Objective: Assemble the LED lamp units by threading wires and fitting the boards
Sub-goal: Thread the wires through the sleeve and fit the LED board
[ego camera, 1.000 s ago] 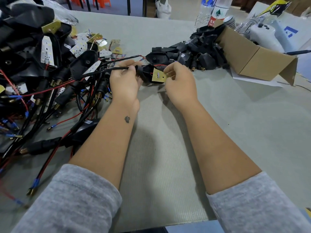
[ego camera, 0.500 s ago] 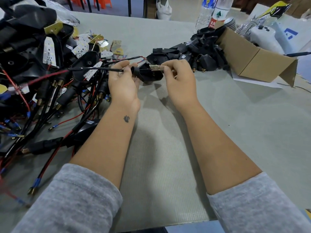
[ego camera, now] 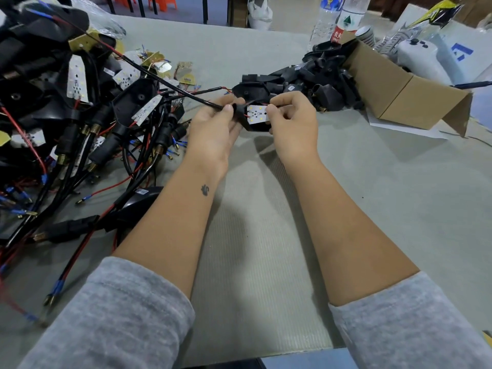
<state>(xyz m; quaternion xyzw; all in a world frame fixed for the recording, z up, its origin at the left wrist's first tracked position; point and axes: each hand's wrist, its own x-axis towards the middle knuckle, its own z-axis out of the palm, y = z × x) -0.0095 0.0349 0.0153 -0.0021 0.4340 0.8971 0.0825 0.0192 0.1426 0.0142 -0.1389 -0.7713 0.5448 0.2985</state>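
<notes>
Leftmost, a tangled heap of wired lamp units (ego camera: 80,123) covers the grey table (ego camera: 399,209), black housings mixed with white LED strips, red and black leads and blue-sleeved terminals; small white stickers sit on some housings, their print too small to read. Just right of the heap the left hand (ego camera: 213,129) pinches a black cable (ego camera: 170,86) between thumb and fingers where it enters the black lamp housing (ego camera: 247,121), which is held above the table between both hands. On that housing lies the white LED board (ego camera: 257,114), face up with its yellow LED dots showing and a red wire at its left edge. A second ago this board showed its tan back, and half a second ago it stood edge-on; it now faces the camera. The right hand (ego camera: 292,123) pinches the board's right edge with curled fingers. Behind the hands lies a pile of empty black housings (ego camera: 314,81) spilling from an open cardboard box (ego camera: 399,91). Beyond it stand two plastic bottles (ego camera: 343,20), one with a red label bearing Chinese characters and a green triangle mark. Far right, a white bag (ego camera: 458,49) carries a blue logo.
</notes>
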